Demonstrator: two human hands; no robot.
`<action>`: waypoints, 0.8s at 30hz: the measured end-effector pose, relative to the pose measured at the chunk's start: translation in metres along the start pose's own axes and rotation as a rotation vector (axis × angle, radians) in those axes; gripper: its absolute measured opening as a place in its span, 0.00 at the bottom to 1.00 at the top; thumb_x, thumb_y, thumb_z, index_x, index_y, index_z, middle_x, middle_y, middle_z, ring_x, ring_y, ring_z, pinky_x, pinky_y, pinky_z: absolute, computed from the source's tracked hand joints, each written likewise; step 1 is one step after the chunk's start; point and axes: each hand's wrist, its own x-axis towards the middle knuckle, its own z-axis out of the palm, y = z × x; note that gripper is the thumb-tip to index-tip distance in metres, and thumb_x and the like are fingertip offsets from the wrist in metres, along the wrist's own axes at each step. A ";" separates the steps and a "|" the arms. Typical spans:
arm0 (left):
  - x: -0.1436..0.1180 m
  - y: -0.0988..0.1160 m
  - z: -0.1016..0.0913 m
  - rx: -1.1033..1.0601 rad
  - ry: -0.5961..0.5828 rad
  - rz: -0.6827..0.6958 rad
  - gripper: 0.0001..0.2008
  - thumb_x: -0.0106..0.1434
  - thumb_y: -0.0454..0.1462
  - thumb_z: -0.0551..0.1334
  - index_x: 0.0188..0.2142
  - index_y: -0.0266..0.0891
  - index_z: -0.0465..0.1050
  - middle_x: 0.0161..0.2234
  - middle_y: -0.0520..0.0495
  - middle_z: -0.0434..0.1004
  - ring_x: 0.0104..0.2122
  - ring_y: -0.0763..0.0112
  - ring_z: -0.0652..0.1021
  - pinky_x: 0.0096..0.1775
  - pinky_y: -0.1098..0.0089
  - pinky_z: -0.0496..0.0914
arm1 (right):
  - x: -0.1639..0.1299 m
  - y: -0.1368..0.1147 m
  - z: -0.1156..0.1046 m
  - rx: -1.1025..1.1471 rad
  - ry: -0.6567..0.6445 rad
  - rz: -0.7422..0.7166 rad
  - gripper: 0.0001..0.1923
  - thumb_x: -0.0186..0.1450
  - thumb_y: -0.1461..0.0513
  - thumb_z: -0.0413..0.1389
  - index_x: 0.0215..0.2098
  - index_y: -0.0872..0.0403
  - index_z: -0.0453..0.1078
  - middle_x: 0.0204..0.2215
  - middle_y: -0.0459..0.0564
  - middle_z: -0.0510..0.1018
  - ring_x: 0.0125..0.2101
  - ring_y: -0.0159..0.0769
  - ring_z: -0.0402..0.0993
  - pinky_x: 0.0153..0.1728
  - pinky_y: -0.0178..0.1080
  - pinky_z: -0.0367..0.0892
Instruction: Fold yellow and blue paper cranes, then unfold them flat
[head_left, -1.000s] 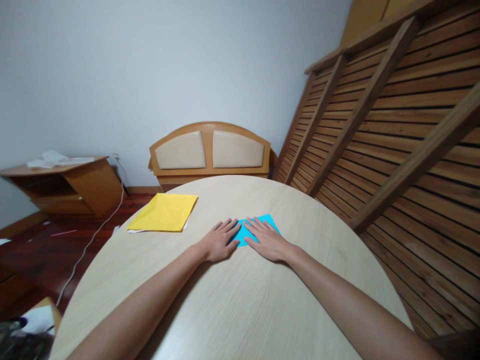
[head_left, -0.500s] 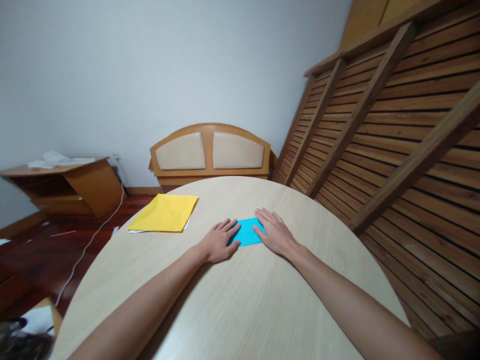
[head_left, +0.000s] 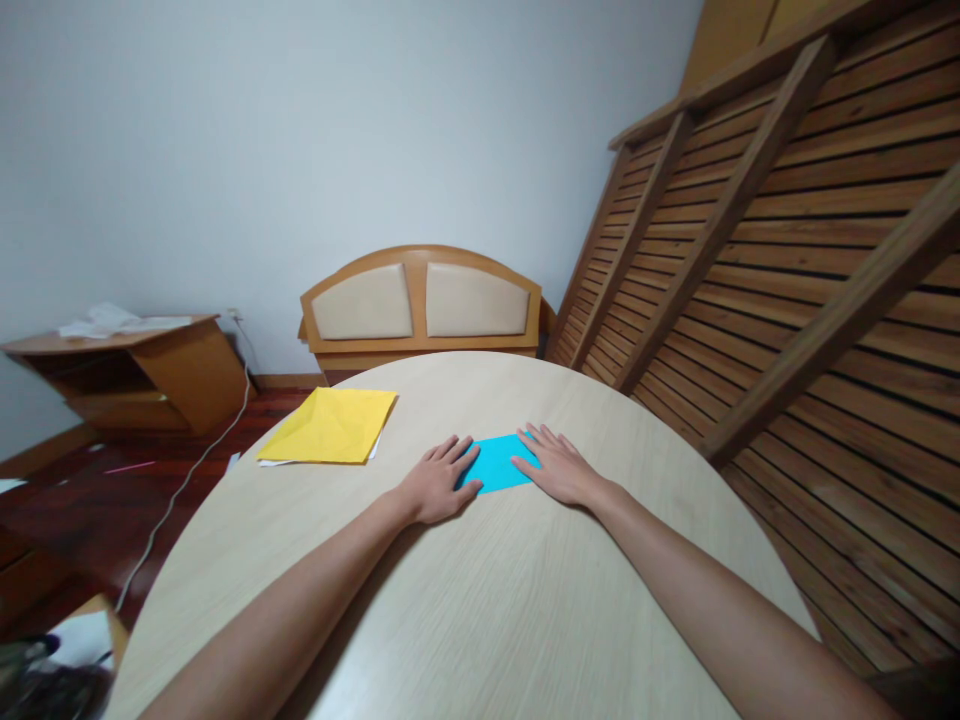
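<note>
While the round wooden table [head_left: 480, 600] fills our view, we see yellow paper [head_left: 330, 428] lying at its far left. Nearer the middle, our left hand [head_left: 437, 485] and right hand [head_left: 561, 470] press flat, fingers slightly spread, on either end of the folded blue paper [head_left: 496, 464].

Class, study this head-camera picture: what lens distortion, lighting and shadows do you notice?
Head view: wide-angle bending curves the round table edge and splays the wooden slats. Light is soft and even, no glare. A faint shadow lies beside the left hand and forearm. The blue paper and right hand look sharp.
</note>
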 end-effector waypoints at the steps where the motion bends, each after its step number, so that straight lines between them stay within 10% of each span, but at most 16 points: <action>1: 0.000 0.000 0.000 0.003 0.000 -0.003 0.35 0.71 0.53 0.46 0.70 0.36 0.49 0.71 0.40 0.44 0.69 0.49 0.48 0.66 0.51 0.49 | -0.001 0.001 -0.001 -0.005 0.021 0.018 0.37 0.71 0.43 0.42 0.70 0.53 0.51 0.71 0.53 0.49 0.70 0.52 0.41 0.67 0.57 0.42; 7: -0.001 0.002 -0.001 0.043 0.079 0.001 0.34 0.70 0.52 0.50 0.67 0.35 0.56 0.70 0.37 0.46 0.69 0.48 0.51 0.64 0.47 0.54 | -0.007 -0.015 -0.005 -0.017 0.197 -0.192 0.26 0.71 0.54 0.49 0.64 0.55 0.64 0.66 0.54 0.62 0.66 0.46 0.55 0.66 0.51 0.48; 16: -0.003 0.002 -0.007 -0.034 0.097 0.324 0.25 0.67 0.44 0.57 0.62 0.44 0.66 0.66 0.41 0.62 0.64 0.54 0.64 0.62 0.51 0.60 | -0.005 -0.016 0.004 0.101 0.134 -0.308 0.22 0.71 0.53 0.51 0.60 0.52 0.69 0.61 0.54 0.70 0.62 0.46 0.63 0.62 0.50 0.57; 24: -0.003 0.002 -0.006 0.013 0.126 0.195 0.27 0.70 0.52 0.52 0.62 0.44 0.66 0.64 0.41 0.64 0.63 0.50 0.65 0.60 0.49 0.61 | -0.001 -0.005 0.000 0.011 0.275 -0.215 0.16 0.71 0.57 0.53 0.54 0.50 0.74 0.58 0.54 0.73 0.59 0.49 0.67 0.59 0.52 0.60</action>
